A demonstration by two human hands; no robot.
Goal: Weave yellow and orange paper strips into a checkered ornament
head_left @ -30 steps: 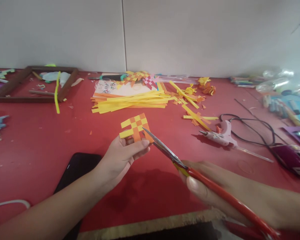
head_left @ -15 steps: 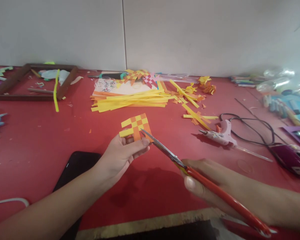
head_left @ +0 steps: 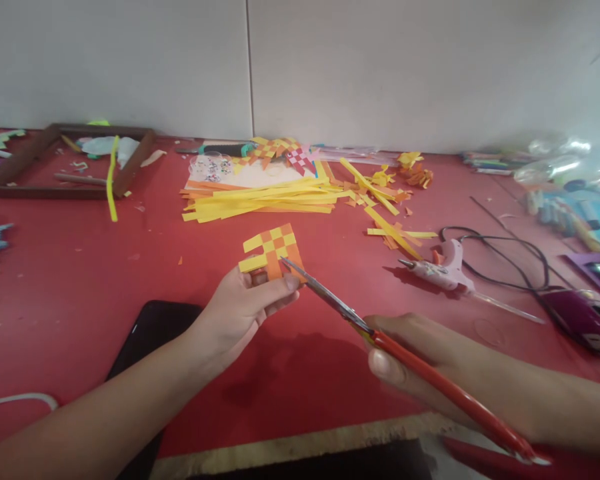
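My left hand is closed on a small piece of woven paper strips, checkered orange and yellow, with loose strip ends pointing left and toward me. The thumb presses on its lower edge. In my right hand lies a pair of red-handled scissors with narrow metal blades. Their tip points up and left, overlapping the orange strip ends just above my left thumb. Whether the blades are apart at the tip is hard to make out. The fingers under the handle are partly hidden.
Behind the hands lies a pile of yellow paper strips. A pink glue gun with its black cord rests at right. A dark phone lies beside my left forearm, and a brown wooden frame stands at far left.
Hardly anything differs. Both hands, the woven paper and the scissors keep nearly the same place, with only a very slight shift of the view.
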